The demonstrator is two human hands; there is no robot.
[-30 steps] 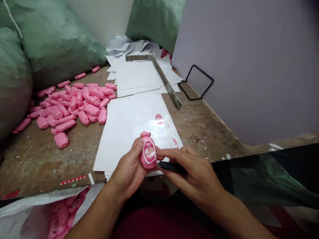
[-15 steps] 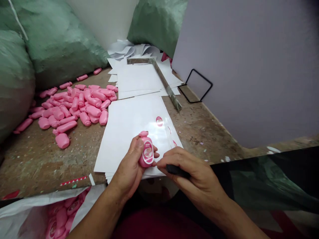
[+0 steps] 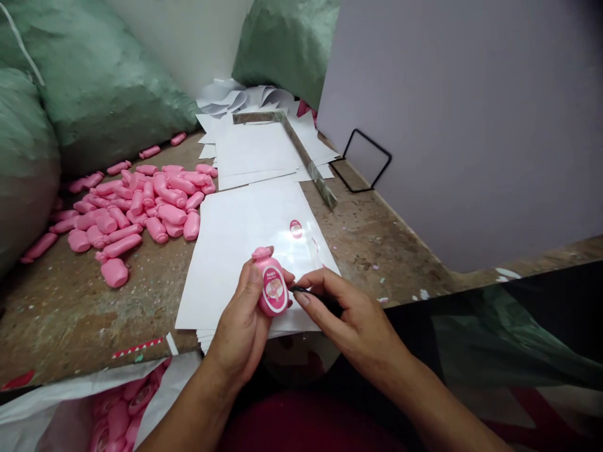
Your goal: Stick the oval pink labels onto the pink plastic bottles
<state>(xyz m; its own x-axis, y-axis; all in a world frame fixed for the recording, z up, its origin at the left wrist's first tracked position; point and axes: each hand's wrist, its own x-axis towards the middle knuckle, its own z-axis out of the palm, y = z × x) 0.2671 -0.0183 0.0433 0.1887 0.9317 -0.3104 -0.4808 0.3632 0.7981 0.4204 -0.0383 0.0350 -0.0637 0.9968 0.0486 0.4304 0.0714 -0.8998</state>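
A left hand [image 3: 242,317] clasps a pink plastic bottle [image 3: 270,298] above a stack of white sheets [image 3: 226,251], its oval "BABY" label [image 3: 277,287] facing up, while the right hand [image 3: 351,314] grips a slim black-handled tool [image 3: 331,304] beside it; whether the tip touches the bottle is hard to tell. The label appears fully on. One whole oval sticker [image 3: 296,229] lies on the top sheet. To the left, a heap of pink bottles [image 3: 146,204] showing no labels covers part of the worn tabletop [image 3: 372,238], suggesting plenty left, while labelled bottles [image 3: 117,417] fill a white sack [image 3: 32,402] below, apparently finished. Bulging green sacks [image 3: 132,75] stand behind.
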